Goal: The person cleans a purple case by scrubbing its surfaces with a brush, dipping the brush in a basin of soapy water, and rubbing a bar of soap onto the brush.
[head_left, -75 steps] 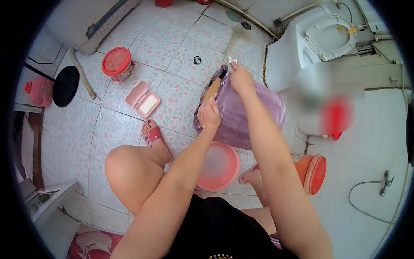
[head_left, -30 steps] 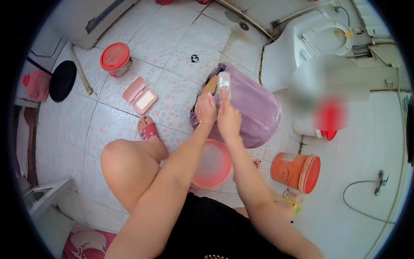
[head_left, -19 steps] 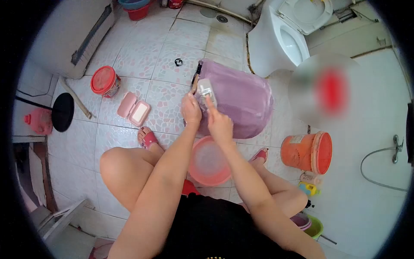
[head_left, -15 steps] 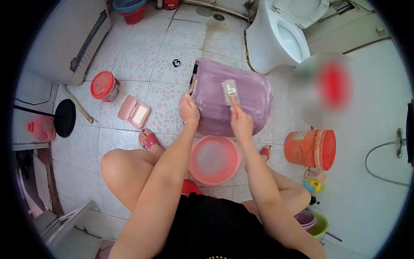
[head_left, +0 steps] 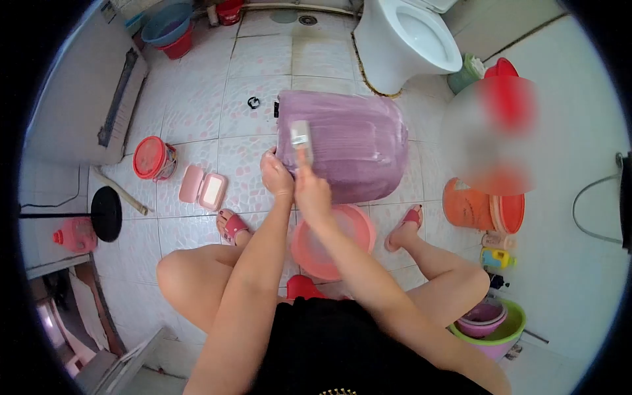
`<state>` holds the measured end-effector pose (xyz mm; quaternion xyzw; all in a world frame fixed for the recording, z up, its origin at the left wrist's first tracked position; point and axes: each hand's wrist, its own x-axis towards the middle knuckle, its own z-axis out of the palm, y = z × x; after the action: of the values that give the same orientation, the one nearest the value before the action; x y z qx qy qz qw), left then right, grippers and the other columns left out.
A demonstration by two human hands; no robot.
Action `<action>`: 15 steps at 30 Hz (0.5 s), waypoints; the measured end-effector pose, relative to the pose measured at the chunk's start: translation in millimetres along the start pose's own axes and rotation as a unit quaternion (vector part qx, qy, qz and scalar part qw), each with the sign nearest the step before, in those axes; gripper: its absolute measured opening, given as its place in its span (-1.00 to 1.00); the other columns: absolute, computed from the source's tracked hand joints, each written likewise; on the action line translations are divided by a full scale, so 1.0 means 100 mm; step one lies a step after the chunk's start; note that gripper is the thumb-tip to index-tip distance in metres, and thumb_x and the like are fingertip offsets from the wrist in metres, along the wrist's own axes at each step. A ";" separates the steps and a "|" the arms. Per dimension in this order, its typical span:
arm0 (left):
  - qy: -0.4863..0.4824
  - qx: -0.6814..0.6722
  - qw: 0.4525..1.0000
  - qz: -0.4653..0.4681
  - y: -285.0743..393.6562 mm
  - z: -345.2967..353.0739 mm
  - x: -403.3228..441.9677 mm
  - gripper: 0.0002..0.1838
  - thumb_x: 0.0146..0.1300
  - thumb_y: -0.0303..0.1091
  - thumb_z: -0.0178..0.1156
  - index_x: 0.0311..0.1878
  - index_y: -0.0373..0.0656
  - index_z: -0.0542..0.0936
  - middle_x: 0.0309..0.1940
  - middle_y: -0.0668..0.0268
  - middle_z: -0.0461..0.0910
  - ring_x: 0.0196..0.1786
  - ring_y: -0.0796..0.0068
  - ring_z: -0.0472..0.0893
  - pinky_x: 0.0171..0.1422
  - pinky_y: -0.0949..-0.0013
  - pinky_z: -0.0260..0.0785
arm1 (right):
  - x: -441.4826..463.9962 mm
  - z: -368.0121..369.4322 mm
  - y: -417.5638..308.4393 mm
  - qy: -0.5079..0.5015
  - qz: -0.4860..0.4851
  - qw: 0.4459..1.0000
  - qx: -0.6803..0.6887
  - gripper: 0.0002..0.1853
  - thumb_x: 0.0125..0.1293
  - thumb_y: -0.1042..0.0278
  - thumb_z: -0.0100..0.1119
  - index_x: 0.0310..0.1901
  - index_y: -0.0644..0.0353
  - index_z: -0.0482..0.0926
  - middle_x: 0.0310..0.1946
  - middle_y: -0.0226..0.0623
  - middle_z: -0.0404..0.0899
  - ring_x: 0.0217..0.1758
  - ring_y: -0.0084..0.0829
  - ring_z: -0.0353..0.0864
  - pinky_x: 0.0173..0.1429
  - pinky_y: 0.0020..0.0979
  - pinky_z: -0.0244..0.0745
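A wet purple cushion-like thing [head_left: 355,141] with rounded right corners lies on the tiled floor, streaked with pale suds. At its upper left edge sits a small black fitting. My left hand [head_left: 276,174] is closed on its lower left edge. My right hand [head_left: 311,196] grips the handle of a pale scrub brush [head_left: 301,135], whose head rests on the purple surface near the left side. A pink basin [head_left: 359,227] with cloudy content stands just below the purple thing, partly behind my right forearm. To the left lies an open pink soap box [head_left: 214,191] with a white bar inside.
A red-lidded bucket [head_left: 151,158] and a black disc on a pole [head_left: 106,214] stand left. Behind is a toilet [head_left: 408,49]. An orange bucket [head_left: 467,204] lies at right, above several bottles and a green basin [head_left: 510,329]. A small black ring-shaped piece [head_left: 253,103] lies on the floor.
The brush in my right hand has moved left across the purple surface, towards my left hand. My left hand keeps its hold on the edge. The whole view has shifted slightly.
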<state>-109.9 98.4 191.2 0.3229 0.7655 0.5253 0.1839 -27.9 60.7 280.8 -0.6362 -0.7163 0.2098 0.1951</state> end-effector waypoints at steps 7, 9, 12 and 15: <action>0.027 0.009 0.997 0.070 0.00 0.03 0.03 -0.52 0.54 -0.15 -0.30 0.03 -0.26 0.58 -0.03 -0.01 0.61 0.05 -0.05 0.55 0.19 0.05 0.32 | -0.03 -0.31 0.40 -0.036 -0.036 0.974 0.219 -0.40 0.43 0.28 0.05 0.48 -0.09 0.20 -0.54 -0.01 0.57 -0.56 -0.04 0.55 -0.42 -0.06 0.43; 0.031 0.009 0.995 0.094 0.01 0.04 0.08 -0.51 0.55 -0.15 -0.30 0.03 -0.26 0.58 -0.04 -0.02 0.61 0.05 -0.06 0.55 0.18 0.05 0.32 | -0.13 -0.44 0.65 -0.109 0.077 0.901 0.413 -0.44 0.48 0.25 0.02 0.48 -0.09 0.20 -0.66 -0.29 0.46 -0.72 -0.36 0.40 -0.58 -0.34 0.29; 0.014 0.008 0.996 0.089 0.11 0.01 0.09 -0.52 0.55 -0.15 -0.30 0.06 -0.27 0.56 -0.04 -0.03 0.61 0.05 -0.07 0.55 0.18 0.04 0.32 | -0.33 -0.71 0.88 -0.172 0.195 0.749 0.610 -0.51 0.54 0.17 -0.04 0.44 -0.09 0.25 -0.74 -0.53 0.22 -0.81 -0.65 0.16 -0.68 -0.59 0.06; -0.007 0.027 0.992 0.121 0.21 -0.06 0.13 -0.56 0.54 -0.19 -0.27 0.11 -0.28 0.53 0.02 -0.03 0.59 0.11 -0.06 0.52 0.22 0.05 0.29 | -0.47 -0.85 1.12 -0.203 0.205 0.649 0.704 -0.59 0.56 0.07 -0.09 0.36 -0.09 0.31 -0.76 -0.60 0.12 -0.82 -0.72 0.07 -0.70 -0.62 -0.02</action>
<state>-117.2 107.9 213.4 0.4218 0.7335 0.5204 0.1151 116.9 30.2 289.4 -0.3799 -0.2260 0.8096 0.3861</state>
